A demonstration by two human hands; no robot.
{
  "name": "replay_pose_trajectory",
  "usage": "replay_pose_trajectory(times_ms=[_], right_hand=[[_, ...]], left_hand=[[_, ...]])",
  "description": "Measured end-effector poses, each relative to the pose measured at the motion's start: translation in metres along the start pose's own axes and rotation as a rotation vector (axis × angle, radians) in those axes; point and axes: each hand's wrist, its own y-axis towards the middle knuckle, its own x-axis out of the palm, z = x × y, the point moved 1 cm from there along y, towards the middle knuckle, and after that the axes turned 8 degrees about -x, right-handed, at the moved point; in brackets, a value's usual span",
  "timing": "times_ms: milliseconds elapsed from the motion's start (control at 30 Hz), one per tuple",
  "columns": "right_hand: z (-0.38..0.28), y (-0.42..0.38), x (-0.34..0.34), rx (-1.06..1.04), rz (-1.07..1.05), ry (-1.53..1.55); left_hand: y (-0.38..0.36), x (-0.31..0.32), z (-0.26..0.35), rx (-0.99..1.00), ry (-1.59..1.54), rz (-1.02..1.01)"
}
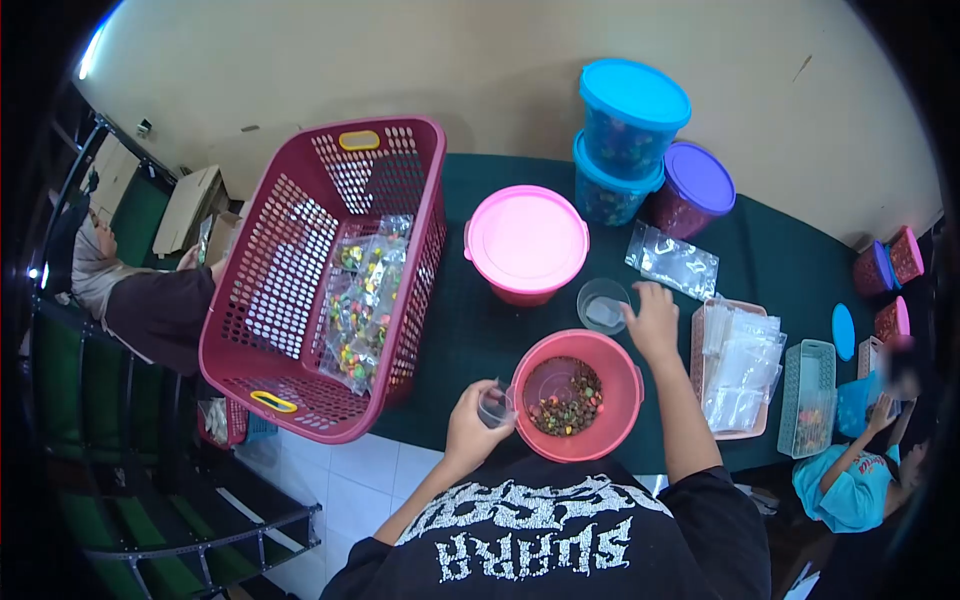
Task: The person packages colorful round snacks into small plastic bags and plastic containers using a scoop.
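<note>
My left hand (478, 428) is wrapped round a small clear cup (493, 404) at the left rim of a red-pink tub (625, 385). Small colourful pieces (572, 405) lie in the bottom of that tub. Beyond its far rim stands a clear round container (603, 306) with something whitish inside. My right hand (653, 318) is at this container's right edge, its fingers bent; whether they grip the edge I cannot tell. A flat stack of clear plastic bags (672, 260) lies just past my right hand.
A large maroon basket (425, 270) with filled packets (365, 310) stands left. Behind are a pink-lidded tub (528, 240), stacked blue tubs (625, 130) and a purple-lidded tub (698, 180). Right are a bag-filled basket (697, 400) and green basket (812, 370). People sit at both sides.
</note>
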Motion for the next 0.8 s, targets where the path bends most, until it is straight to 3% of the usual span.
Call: replay_pose_trajectory(times_ms=[133, 267, 333, 367, 533, 600, 667, 800], right_hand=[[0.048, -0.038, 0.026, 0.186, -0.256, -0.171], [0.063, -0.04, 0.046, 0.233, -0.233, -0.037], [0.071, -0.043, 0.058, 0.326, -0.351, 0.253], [0.07, -0.049, 0.059, 0.281, -0.218, 0.296], [0.048, -0.08, 0.012, 0.371, -0.027, 0.54], [0.039, -0.101, -0.017, 0.17, 0.38, 0.775], [0.018, -0.13, -0.053, 0.11, 0.576, 0.782], [-0.023, -0.172, -0.105, -0.245, 0.542, 0.636]], left_hand=[[0.002, 0.008, -0.003, -0.071, -0.064, -0.036], [0.009, 0.018, -0.006, -0.061, -0.111, -0.023], [0.013, 0.022, -0.011, -0.089, -0.162, -0.053], [0.014, 0.022, -0.009, -0.118, -0.204, -0.059], [0.011, 0.026, -0.011, -0.159, -0.353, -0.119], [0.006, 0.027, -0.005, 0.004, -0.395, -0.068], [0.004, 0.024, 0.003, 0.044, -0.367, -0.065], [0.007, 0.023, -0.001, 0.167, -0.344, -0.083]])
